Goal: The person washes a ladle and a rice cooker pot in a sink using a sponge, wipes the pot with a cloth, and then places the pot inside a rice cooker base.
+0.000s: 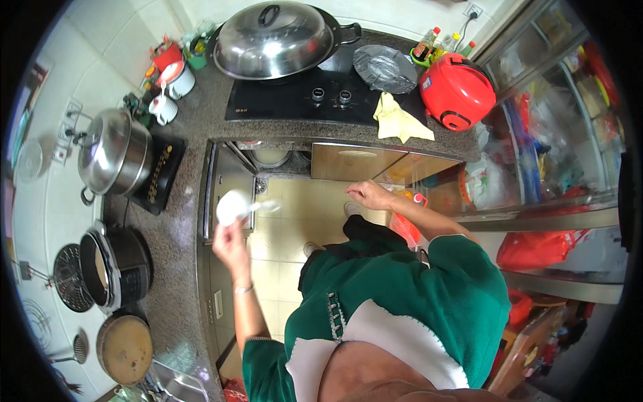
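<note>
My left hand (231,246) is closed on a white, bowl-like thing (233,206), held over the floor just right of the left counter's edge. A pale, spoon-like piece (268,206) sticks out from it to the right; motion blurs both, so their exact kind is unclear. Ahead of my body, my right hand (368,194) hangs in the air with its fingers curled in and nothing visible in them. It is nearest to the wooden drawer front (355,161) below the hob.
A lidded wok (274,40) stands on the black hob (288,104), near a yellow cloth (398,119) and a red rice cooker (457,92). Along the left counter are a steel steamer pot (117,151), an open black cooker (127,264) and a round wooden board (125,348).
</note>
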### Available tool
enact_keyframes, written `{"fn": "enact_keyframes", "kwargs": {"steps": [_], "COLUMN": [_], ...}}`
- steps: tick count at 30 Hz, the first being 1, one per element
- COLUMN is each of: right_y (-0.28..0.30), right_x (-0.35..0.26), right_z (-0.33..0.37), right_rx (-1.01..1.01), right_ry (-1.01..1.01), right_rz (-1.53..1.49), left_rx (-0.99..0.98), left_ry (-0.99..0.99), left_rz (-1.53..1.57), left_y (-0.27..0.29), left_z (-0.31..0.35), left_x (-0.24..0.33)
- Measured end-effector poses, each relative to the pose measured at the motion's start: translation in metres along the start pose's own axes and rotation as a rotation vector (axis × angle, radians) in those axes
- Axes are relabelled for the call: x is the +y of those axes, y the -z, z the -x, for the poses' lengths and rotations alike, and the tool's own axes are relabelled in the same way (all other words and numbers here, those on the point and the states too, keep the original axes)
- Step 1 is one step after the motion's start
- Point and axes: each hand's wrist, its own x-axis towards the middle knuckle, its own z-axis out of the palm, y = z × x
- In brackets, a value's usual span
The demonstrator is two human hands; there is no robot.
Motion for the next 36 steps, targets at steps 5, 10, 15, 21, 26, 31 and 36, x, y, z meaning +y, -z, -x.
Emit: {"fn": "enact_keyframes", "kwargs": {"steps": [5, 10, 15, 21, 26, 31, 36], "right_y": [0.031, 0.041, 0.048, 0.082, 0.098, 0.106, 0.095], "right_x": [0.05, 0.131, 0.178, 0.21, 0.242, 0.256, 0.262], "right_z": [0.055, 0.121, 0.176, 0.18, 0.167, 0.152, 0.136], "right_rx": [0.184, 0.412, 0.506, 0.406, 0.519, 0.505, 0.44], "right_ry": [-0.14, -0.302, -0.398, -0.51, -0.515, -0.461, -0.367], "right_rz": [-0.07, -0.129, -0.224, -0.236, -0.285, -0.284, -0.264], "left_rx": [-0.493, -0.731, -0.766, -0.778, -0.768, -0.824, -0.834], "left_ry": [-0.173, -0.244, -0.317, -0.377, -0.366, -0.395, -0.364], "left_rz": [0.277, 0.297, 0.234, -0.098, -0.113, -0.049, -0.034], "left_y": [-0.214, -0.401, -0.551, -0.618, -0.619, -0.615, -0.606], "left_z": [-0.044, -0.069, -0.078, -0.077, -0.067, -0.054, -0.056], "left_x": [0.088, 0.129, 0.106, 0.074, 0.073, 0.067, 0.058]}}
